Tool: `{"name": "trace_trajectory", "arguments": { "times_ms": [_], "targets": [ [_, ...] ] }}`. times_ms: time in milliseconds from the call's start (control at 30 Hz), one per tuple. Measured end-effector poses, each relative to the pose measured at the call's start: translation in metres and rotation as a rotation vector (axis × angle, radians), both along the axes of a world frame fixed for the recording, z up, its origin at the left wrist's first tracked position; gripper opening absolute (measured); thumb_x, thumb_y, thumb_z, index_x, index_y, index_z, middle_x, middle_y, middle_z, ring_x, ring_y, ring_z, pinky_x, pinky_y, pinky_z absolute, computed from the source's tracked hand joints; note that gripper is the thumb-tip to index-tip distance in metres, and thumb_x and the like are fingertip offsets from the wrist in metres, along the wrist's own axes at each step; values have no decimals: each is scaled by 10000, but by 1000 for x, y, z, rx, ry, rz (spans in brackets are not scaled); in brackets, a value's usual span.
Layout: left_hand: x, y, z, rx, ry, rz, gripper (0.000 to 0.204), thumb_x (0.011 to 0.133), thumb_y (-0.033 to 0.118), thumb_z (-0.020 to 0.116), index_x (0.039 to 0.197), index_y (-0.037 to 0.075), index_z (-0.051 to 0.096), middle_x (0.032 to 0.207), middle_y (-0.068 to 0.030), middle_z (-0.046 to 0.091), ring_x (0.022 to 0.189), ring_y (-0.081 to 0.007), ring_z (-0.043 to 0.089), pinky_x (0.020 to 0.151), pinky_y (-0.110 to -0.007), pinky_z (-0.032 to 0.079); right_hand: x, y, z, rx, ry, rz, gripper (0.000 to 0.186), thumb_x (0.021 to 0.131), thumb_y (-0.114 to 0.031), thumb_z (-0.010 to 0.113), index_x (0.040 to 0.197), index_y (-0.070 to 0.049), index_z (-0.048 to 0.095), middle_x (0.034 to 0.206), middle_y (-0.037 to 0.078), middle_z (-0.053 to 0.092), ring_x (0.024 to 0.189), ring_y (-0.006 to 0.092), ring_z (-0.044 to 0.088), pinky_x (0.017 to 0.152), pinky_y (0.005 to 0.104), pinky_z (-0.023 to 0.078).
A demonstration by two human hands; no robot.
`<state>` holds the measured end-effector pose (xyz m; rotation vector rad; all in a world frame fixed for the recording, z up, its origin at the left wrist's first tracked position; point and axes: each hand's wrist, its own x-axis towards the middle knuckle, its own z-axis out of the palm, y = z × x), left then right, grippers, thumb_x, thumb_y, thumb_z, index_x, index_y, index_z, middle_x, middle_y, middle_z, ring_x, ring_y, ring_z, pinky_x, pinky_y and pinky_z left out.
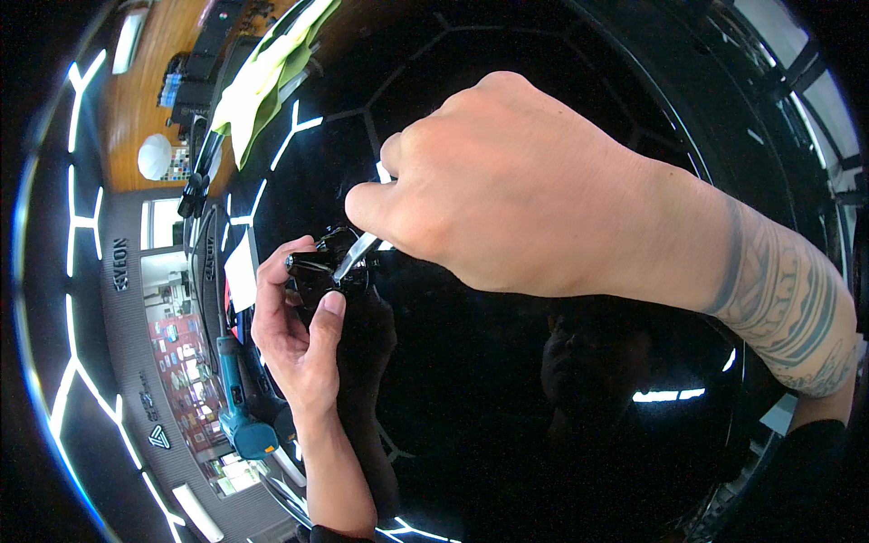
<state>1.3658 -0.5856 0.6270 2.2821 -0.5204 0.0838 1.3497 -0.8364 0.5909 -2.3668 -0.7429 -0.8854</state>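
Observation:
A small glossy black part point(314, 266) with a rounded, rod-like end stands out against a shiny black panel point(507, 398). My left hand point(303, 348) is curled around it, with the thumb at its lower edge and the fingers along its left side. Whether the part is fixed to the panel cannot be told. Above and to the right, my right hand point(516, 190) is closed around a thin, pale, flat tool point(358, 255). This tool slants down to the left, and its lower end meets the black part near my left thumb. The right fingertips are mostly hidden behind the hand.
A pale green cloth point(267, 86) hangs over a dark edge at the upper left. Beyond the panel on the left is a teal power tool point(235, 398). The curved, mirror-like panel reflects bright light strips and my left arm.

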Motion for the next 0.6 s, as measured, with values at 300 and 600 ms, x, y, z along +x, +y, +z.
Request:
{"name": "trace_trajectory", "arguments": {
  "times_ms": [300, 600],
  "targets": [
    [-1, -1, 0, 29, -39, -9, 416, 762, 94, 679, 1164, 8, 620, 1225, -72, 600, 900, -110, 541, 793, -247, 410, 7, -3, -2, 23, 46, 37, 150, 836, -160, 631, 795, -83, 753, 728, 113, 705, 716, 272, 732, 634, 377, 588],
    [7, -6, -2, 86, -62, -32, 458, 786, 143, 686, 1216, 14, 593, 1182, -93, 612, 928, -131, 559, 826, -269, 425, 17, -12, -4, 62, 46, 47, 144, 825, -140, 606, 808, -79, 735, 745, 135, 707, 715, 305, 727, 650, 413, 593]
  ]
}}
